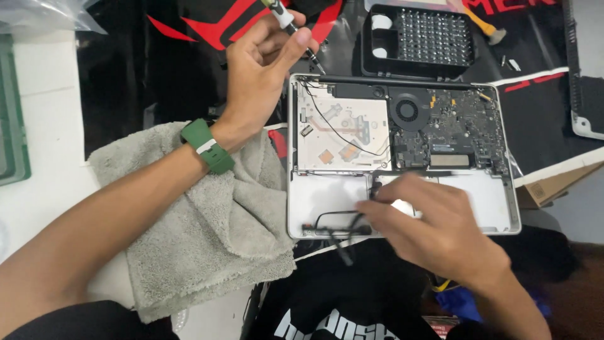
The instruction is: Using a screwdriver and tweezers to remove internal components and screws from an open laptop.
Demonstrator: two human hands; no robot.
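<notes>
Opened laptop [402, 157]: cover off, board exposed. My left hand [261, 63] is gripping a screwdriver [292, 28]; my right hand [434, 223] is pinching a black cable [340, 220], still attached.

Slim screwdriver [294, 28] tilted above opened silver laptop [402, 157]; black cable [340, 223] loose at its front.

Right hand [434, 220] blurred (grip unclear); screwdriver [296, 31] cropped.

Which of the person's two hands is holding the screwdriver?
The left hand, the one with the green wristband, pinches the screwdriver above the laptop; the right hand touches black cables instead.
</notes>
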